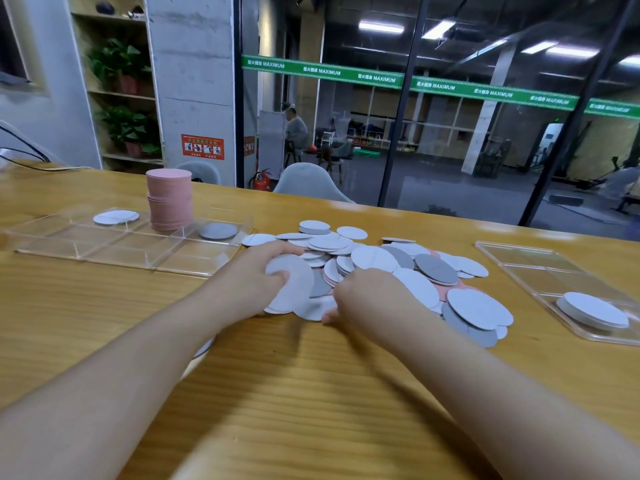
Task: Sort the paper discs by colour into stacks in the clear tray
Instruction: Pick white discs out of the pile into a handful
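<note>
A loose pile of white, grey and pink paper discs [408, 268] lies mid-table. My left hand [258, 275] grips a few white discs [294, 285] at the pile's near-left edge. Beside it, my right hand [363, 299] is curled over discs at the front of the pile; what its fingers hold is hidden. To the far left stands the clear tray [114, 251], divided into compartments. It holds a tall pink stack [169, 199], a white disc [116, 217] and a grey disc [218, 231].
A second clear tray [540, 271] at the right holds a short stack of white discs [594, 310]. The wooden table ends at a glass wall behind, with a grey chair [308, 183] beyond the far edge. Cables lie at the far left.
</note>
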Tool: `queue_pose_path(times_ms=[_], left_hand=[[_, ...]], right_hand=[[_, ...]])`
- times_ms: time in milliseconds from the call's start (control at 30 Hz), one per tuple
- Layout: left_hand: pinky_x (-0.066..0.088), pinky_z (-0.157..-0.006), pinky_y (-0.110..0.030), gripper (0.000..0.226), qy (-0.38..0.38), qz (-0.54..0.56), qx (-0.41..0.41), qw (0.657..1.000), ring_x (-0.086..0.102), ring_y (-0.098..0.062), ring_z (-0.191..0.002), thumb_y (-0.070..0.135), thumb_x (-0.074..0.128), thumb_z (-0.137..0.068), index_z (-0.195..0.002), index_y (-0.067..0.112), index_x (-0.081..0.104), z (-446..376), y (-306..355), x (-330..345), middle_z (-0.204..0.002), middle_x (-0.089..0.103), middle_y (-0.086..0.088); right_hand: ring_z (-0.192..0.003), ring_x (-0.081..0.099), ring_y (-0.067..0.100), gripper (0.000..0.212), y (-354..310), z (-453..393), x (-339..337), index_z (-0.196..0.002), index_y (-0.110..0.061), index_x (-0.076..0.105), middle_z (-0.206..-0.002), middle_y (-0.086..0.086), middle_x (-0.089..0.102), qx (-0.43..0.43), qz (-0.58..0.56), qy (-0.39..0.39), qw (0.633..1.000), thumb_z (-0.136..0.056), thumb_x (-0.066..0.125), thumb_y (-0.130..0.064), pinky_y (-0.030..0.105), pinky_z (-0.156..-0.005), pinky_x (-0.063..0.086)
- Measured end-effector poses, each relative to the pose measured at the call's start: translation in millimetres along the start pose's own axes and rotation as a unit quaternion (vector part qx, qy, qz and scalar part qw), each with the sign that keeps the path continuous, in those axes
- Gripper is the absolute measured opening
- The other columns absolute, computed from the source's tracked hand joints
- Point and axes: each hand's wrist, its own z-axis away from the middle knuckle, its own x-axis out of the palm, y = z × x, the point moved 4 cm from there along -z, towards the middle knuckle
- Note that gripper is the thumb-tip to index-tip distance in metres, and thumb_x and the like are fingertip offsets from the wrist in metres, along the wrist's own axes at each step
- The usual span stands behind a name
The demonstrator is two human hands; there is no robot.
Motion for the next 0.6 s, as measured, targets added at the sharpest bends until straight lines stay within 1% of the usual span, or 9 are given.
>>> queue_pose_path(times_ms=[67,133,167,267,300,367,467,533,600], left_hand=[[0.055,-0.06,-0.044,0.04,0.0,0.0,0.001,1.0,0.062,-0.032,-0.069,0.013,0.047,-0.093,-0.107,0.049,0.056,-0.3,0.0,-0.3,-0.103,0.057,0.017],[0.055,-0.059,-0.041,0.039,-0.001,0.0,-0.001,1.0,0.059,-0.026,-0.064,0.014,0.046,-0.094,-0.11,0.048,0.055,-0.2,-0.1,0.1,-0.1,0.057,0.016],[0.055,-0.059,-0.039,0.039,-0.002,-0.001,-0.002,1.0,0.058,-0.023,-0.064,0.014,0.045,-0.094,-0.111,0.047,0.055,0.0,-0.2,0.3,-0.098,0.056,0.016],[0.055,-0.058,-0.033,0.039,-0.002,-0.004,-0.005,1.0,0.058,-0.021,-0.066,0.014,0.045,-0.095,-0.112,0.047,0.055,0.8,0.8,0.6,-0.096,0.053,0.019],[0.056,-0.057,-0.032,0.039,-0.003,-0.005,-0.005,1.0,0.058,-0.02,-0.067,0.014,0.044,-0.095,-0.111,0.048,0.054,0.9,1.0,0.7,-0.097,0.053,0.02],[0.056,-0.057,-0.031,0.038,-0.006,-0.008,-0.005,1.0,0.059,-0.02,-0.068,0.015,0.044,-0.095,-0.111,0.049,0.054,1.0,1.2,0.6,-0.099,0.052,0.022],[0.055,-0.056,-0.03,0.036,-0.009,-0.012,-0.008,1.0,0.06,-0.02,-0.067,0.017,0.044,-0.096,-0.114,0.048,0.053,0.9,1.0,0.6,-0.099,0.053,0.02],[0.054,-0.052,-0.026,0.036,-0.01,-0.013,-0.008,1.0,0.059,-0.019,-0.065,0.017,0.044,-0.097,-0.116,0.047,0.053,1.0,0.8,0.5,-0.099,0.054,0.018],[0.054,-0.053,-0.027,0.037,-0.011,-0.014,-0.008,1.0,0.06,-0.021,-0.067,0.017,0.044,-0.096,-0.116,0.046,0.054,1.0,0.9,0.6,-0.1,0.054,0.018]], right_hand=[[-0.065,0.043,0.022,0.015,-9.6,6.8,-1.7,-0.092,-0.011,0.056,-0.078,0.001,0.047,-0.053,0.064,0.056,0.995,-0.098,0.043,-0.015,0.028,-0.046,0.025],[-0.06,0.039,0.021,0.018,-13.4,14.6,0.0,-0.087,-0.013,0.049,-0.082,0.003,0.055,-0.071,0.085,0.074,0.991,-0.091,0.041,0.002,0.028,-0.044,0.018],[-0.057,0.036,0.02,0.019,-13.7,15.0,0.8,-0.086,-0.014,0.045,-0.076,0.003,0.052,-0.072,0.083,0.079,0.991,-0.089,0.04,0.004,0.028,-0.043,0.017],[-0.051,0.031,0.019,0.015,-8.8,12.7,2.8,-0.086,-0.016,0.043,-0.063,0.001,0.035,-0.068,0.064,0.101,0.99,-0.091,0.041,-0.003,0.029,-0.044,0.018],[-0.055,0.037,0.022,0.01,-4.0,11.9,3.9,-0.088,-0.017,0.047,-0.066,0.002,0.041,-0.059,0.037,0.108,0.992,-0.095,0.042,-0.011,0.03,-0.045,0.021],[-0.075,0.05,0.025,0.018,10.9,11.3,9.1,-0.097,-0.017,0.057,-0.084,0.004,0.057,-0.024,-0.045,0.089,0.995,-0.096,0.046,-0.031,0.031,-0.054,0.033],[-0.093,0.056,0.023,0.025,24.8,15.0,13.5,-0.101,-0.017,0.064,-0.098,0.003,0.065,0.009,-0.127,0.064,0.99,-0.092,0.051,-0.037,0.032,-0.071,0.045],[-0.088,0.057,0.024,0.023,22.1,15.2,12.7,-0.097,-0.015,0.066,-0.093,0.004,0.065,0.012,-0.109,0.07,0.992,-0.09,0.052,-0.032,0.031,-0.067,0.044],[-0.071,0.05,0.024,0.019,15.3,15.1,10.4,-0.085,-0.011,0.063,-0.077,0.004,0.058,0.013,-0.081,0.079,0.993,-0.087,0.05,-0.024,0.027,-0.054,0.034]])
